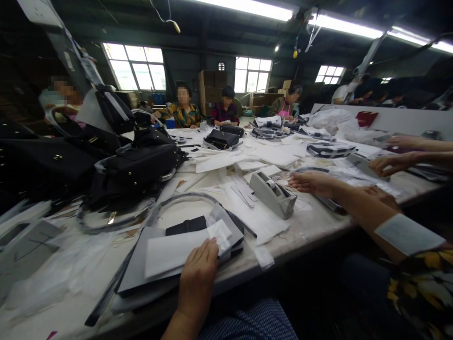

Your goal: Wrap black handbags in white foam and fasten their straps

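Observation:
My left hand lies palm down on a white paper sheet, fingers together and flat at its right edge. The sheet covers a flat grey bag at the table's near edge, with a black wallet-like piece showing above it. My right hand is out of view. A grey tape dispenser stands to the right. A co-worker's hand reaches toward it from the right, on an arm with a white cuff and a floral sleeve.
Black handbags are piled at the left, with a looped strap in front. White paper sheets and another black bag litter the table's middle. More hands work at the right; several people sit at the far end.

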A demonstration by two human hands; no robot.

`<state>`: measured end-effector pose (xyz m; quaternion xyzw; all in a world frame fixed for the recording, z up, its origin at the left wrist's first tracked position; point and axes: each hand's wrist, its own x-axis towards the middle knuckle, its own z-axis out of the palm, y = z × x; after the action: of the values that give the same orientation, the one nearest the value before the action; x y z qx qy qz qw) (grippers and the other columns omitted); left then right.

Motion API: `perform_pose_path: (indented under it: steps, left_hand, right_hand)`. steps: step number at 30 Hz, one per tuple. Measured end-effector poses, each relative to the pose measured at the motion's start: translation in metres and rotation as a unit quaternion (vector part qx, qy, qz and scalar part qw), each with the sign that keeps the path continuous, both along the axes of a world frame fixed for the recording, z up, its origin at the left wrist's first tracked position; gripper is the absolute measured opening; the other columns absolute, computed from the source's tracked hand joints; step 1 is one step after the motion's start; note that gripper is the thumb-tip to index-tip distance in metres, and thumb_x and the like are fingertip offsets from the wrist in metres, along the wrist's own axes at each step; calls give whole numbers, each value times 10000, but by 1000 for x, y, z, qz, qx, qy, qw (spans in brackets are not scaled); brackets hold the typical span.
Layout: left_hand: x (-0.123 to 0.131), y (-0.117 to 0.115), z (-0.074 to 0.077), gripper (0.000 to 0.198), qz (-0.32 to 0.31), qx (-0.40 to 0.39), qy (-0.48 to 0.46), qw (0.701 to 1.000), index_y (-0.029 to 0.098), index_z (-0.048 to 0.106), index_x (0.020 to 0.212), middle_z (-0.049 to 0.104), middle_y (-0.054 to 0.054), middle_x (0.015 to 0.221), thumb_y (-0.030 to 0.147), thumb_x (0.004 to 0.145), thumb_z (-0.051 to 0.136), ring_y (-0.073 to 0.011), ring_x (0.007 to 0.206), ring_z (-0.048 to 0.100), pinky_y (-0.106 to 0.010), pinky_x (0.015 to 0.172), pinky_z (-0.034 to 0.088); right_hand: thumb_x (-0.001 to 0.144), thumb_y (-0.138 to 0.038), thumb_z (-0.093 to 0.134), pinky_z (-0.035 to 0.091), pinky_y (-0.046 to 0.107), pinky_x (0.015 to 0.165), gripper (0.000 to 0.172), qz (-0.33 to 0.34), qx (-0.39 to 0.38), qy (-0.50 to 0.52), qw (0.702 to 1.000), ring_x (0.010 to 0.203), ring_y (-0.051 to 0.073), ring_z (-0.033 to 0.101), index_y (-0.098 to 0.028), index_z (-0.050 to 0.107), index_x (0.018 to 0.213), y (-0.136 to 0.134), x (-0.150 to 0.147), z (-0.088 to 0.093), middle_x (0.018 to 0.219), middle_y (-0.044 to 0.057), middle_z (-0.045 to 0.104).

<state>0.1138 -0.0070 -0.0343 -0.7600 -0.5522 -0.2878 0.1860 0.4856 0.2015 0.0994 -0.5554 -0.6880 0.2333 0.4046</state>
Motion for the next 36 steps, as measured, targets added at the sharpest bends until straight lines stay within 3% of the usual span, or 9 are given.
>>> perform_pose_path:
  steps: [4, 7, 12, 16, 22, 26, 28, 32, 36]
  left_hand:
    - [0, 0, 6, 330, -9, 27, 2, 1000, 154, 609, 1144, 740, -90, 1114, 30, 921, 399, -244, 994, 704, -371, 856, 547]
    - [0, 1, 8, 330, -7, 33, 5, 999, 146, 611, 1154, 744, -93, 1105, 46, 936, 384, -240, 978, 709, -368, 846, 548]
    - [-2, 1, 4, 317, -9, 2, 14, 1000, 146, 604, 1182, 723, -98, 1170, 67, 946, 406, -245, 1040, 691, -367, 893, 537]
    - [-5, 1, 1, 308, -13, -3, 16, 1000, 153, 609, 1188, 717, -101, 1187, 82, 946, 433, -245, 1056, 688, -371, 919, 535]
    - [-5, 0, -1, 294, -10, -8, 20, 1000, 148, 610, 1186, 716, -106, 1189, 95, 953, 440, -246, 1057, 689, -375, 921, 534]
    - [-5, 1, -3, 291, -21, -7, 18, 1000, 151, 600, 1190, 703, -96, 1224, 103, 964, 422, -252, 1100, 670, -384, 926, 526]
    - [-5, 1, -4, 289, -23, -11, 13, 1000, 154, 601, 1176, 699, -89, 1233, 96, 965, 413, -252, 1115, 663, -382, 932, 522]
    - [-3, 1, 0, 287, -22, -15, 1, 1000, 155, 611, 1139, 705, -86, 1221, 80, 965, 396, -252, 1109, 665, -381, 926, 523]
    - [-1, 0, 5, 295, -22, 0, -18, 1000, 152, 621, 1099, 722, -92, 1179, 71, 967, 370, -253, 1071, 684, -387, 893, 538]
  right_hand:
    - [936, -467, 577, 563, 225, 612, 489, 76, -151, 22, 985, 726, 211, 749, -18, 771, 908, -36, 23, -9, 900, 276, 740]
    - [876, -468, 672, 605, 263, 657, 408, 31, -198, 88, 976, 797, 266, 754, -76, 787, 890, -56, 34, -36, 978, 285, 732]
    - [690, -525, 824, 636, 319, 671, 423, -48, -202, 130, 970, 782, 274, 744, -136, 778, 850, -66, 36, -83, 923, 215, 754]
    - [609, -640, 808, 636, 360, 704, 568, -67, -150, 100, 981, 758, 245, 728, -144, 753, 881, -58, 32, -99, 883, 146, 758]
    - [661, -644, 744, 610, 363, 701, 531, -55, -125, 12, 991, 736, 240, 728, -159, 740, 878, -44, 33, -95, 835, 116, 763]
    - [666, -561, 744, 574, 329, 575, 384, -45, -142, -55, 987, 631, 237, 713, -181, 728, 721, -46, 34, -92, 712, 91, 753]
    - [696, -494, 728, 565, 340, 605, 301, -54, -135, -90, 985, 628, 240, 709, -195, 738, 731, -53, 35, -90, 694, 78, 751]
    - [826, -384, 610, 548, 394, 807, 241, -38, 7, -240, 970, 827, 273, 730, -233, 759, 939, -75, 35, -79, 895, 75, 778]
    - [905, -316, 509, 557, 369, 795, 269, 93, 117, -352, 924, 905, 267, 730, -262, 760, 987, -97, 13, -53, 1039, 77, 766]
